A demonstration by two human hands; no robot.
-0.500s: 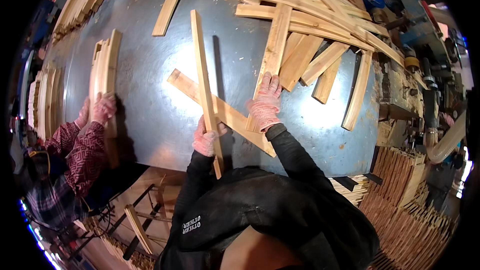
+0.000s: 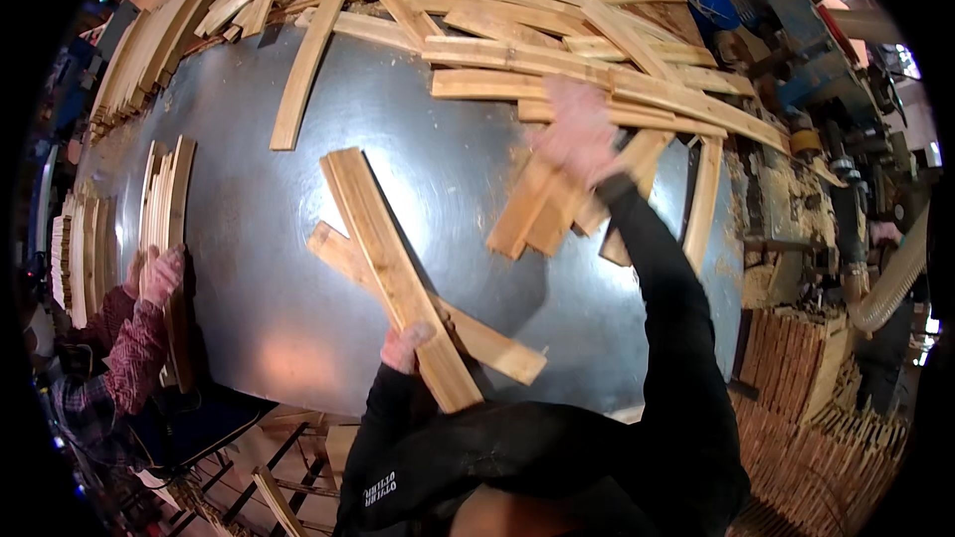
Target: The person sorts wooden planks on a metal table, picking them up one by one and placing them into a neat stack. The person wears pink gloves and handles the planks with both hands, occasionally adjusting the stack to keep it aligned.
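Note:
In a pinkish work glove, my left hand (image 2: 406, 346) is closed around the lower part of two wooden slats (image 2: 370, 229) lying side by side. They slant up and left across another wooden slat (image 2: 502, 350) that rests on the metal table. My right hand (image 2: 575, 134), gloved too, is stretched out over the loose slats at the far right. Motion smears its fingers, and I cannot make out whether it grips anything. Just below it, several short slats (image 2: 537, 209) lie close together.
A heap of slats (image 2: 517, 55) covers the table's (image 2: 249, 199) far side. At left, a co-worker's gloved hands (image 2: 159, 273) hold a bundle of slats (image 2: 164, 189). Stacked wood (image 2: 786, 358) stands at lower right, beside machinery and a hose (image 2: 895, 283).
A second slat now lies beside the one in my left hand. My right hand has left the slat it was on and moved up and right to the heap. The view has shifted somewhat.

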